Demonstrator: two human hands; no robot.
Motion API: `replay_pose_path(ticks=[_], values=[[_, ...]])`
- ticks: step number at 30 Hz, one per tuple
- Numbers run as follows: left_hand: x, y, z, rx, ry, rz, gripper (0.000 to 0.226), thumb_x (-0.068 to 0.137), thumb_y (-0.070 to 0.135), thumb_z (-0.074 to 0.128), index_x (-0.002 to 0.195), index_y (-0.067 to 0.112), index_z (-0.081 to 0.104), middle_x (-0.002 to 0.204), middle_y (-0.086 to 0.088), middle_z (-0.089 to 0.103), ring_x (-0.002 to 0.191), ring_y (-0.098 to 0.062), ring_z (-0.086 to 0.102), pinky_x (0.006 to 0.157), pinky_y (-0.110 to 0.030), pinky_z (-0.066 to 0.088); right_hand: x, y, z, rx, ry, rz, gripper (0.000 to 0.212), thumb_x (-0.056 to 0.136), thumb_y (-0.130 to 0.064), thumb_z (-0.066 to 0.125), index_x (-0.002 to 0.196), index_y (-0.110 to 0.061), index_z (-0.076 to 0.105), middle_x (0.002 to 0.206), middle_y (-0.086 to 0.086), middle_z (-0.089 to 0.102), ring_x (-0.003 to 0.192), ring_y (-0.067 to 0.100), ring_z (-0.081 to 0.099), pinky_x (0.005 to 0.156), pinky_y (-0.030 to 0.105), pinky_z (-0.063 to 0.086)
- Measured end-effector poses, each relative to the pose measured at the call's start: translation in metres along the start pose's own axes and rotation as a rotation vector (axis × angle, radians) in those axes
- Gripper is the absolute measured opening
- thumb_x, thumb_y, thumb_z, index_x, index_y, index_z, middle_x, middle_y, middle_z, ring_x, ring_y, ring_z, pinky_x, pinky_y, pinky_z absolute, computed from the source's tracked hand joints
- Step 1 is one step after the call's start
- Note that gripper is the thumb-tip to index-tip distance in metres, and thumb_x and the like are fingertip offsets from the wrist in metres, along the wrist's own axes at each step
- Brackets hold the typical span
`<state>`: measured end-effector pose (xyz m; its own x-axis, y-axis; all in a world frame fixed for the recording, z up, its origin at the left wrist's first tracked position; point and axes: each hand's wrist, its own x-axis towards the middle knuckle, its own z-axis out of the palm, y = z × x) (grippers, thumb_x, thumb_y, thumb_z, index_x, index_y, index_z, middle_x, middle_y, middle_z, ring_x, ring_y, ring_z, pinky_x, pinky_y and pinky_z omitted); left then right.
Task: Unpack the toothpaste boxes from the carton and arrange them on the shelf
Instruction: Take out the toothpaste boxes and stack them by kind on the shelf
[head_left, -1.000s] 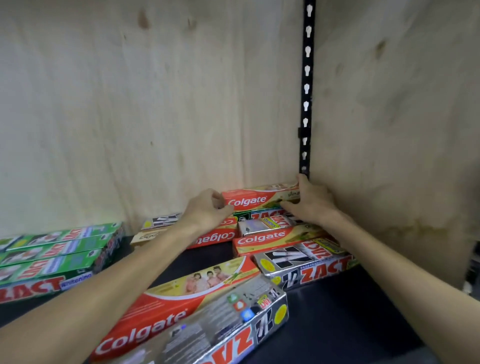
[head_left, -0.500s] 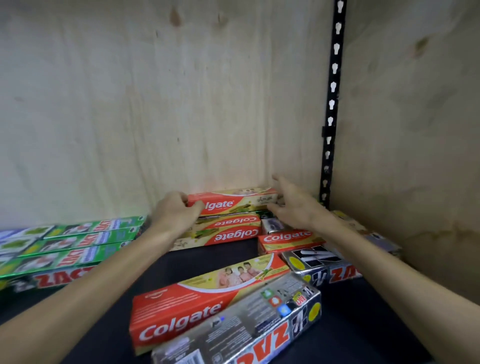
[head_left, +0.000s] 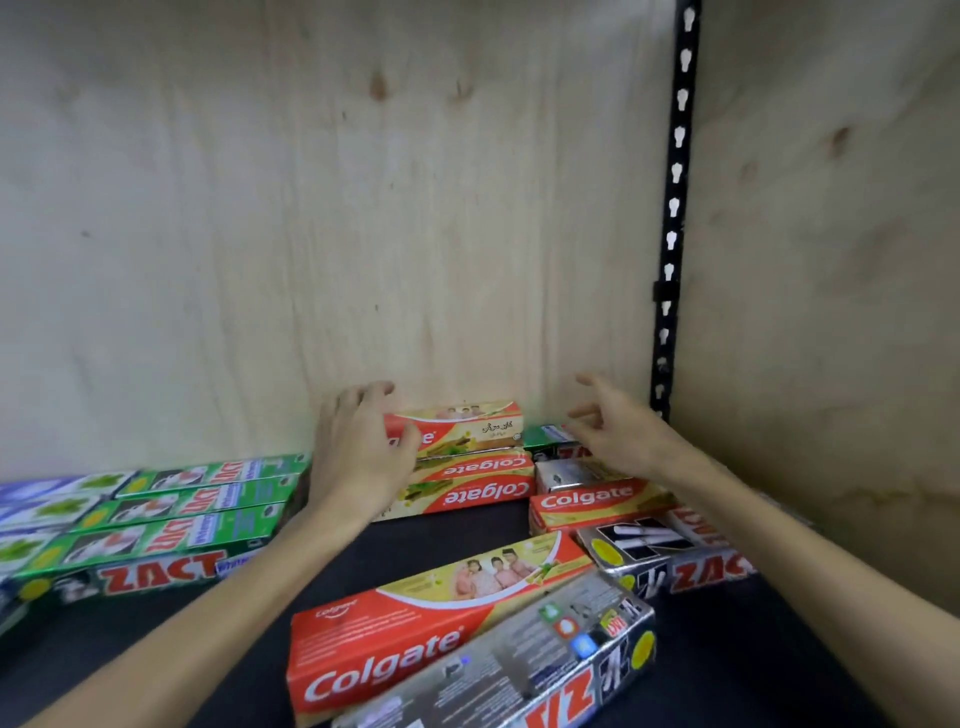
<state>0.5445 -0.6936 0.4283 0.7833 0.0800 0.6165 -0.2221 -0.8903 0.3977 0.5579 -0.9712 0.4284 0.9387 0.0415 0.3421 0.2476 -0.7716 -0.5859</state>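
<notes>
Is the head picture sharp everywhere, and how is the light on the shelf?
Head view: the near Colgate box and silver Zact box are smeared by blur; the right hand is blurred too; the black slotted rail bows from wide-angle distortion; the light is soft and dim, the dark shelf floor nearly black.

above hands: open air up the plywood back wall (head_left: 363, 234)
right of right hand (head_left: 618, 441): bare side wall (head_left: 831, 312)
below wrists: dark shelf (head_left: 415, 540) strip between boxes
</notes>
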Motion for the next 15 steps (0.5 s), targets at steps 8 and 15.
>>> replay_pose_path(ticks=[8,15], values=[[0.016,0.087,0.049,-0.093,-0.292,0.435,0.042,0.096,0.035,0.064,0.136,0.024,0.060,0.130,0.004,0.066,0.122,-0.014,0.056,0.105,-0.035,0.045,-0.003,0.042,-0.024,-0.234,0.106,0.210,0.076,0.086,-0.054,0.071,0.149,-0.026,0.038,0.143,0.007,0.053,0.131,0.030,0.048,0.108,0.046,0.043],[0.045,0.101,0.096,0.233,-0.389,0.478,0.060,0.084,0.048,0.076,0.135,0.020,0.060,0.129,-0.001,0.067,0.118,-0.022,0.061,0.103,-0.040,0.045,0.011,0.053,-0.022,-0.296,0.095,0.237,0.079,0.085,-0.057,0.070,0.148,-0.020,0.040,0.141,0.008,0.056,0.128,0.030,0.053,0.107,0.046,0.045]])
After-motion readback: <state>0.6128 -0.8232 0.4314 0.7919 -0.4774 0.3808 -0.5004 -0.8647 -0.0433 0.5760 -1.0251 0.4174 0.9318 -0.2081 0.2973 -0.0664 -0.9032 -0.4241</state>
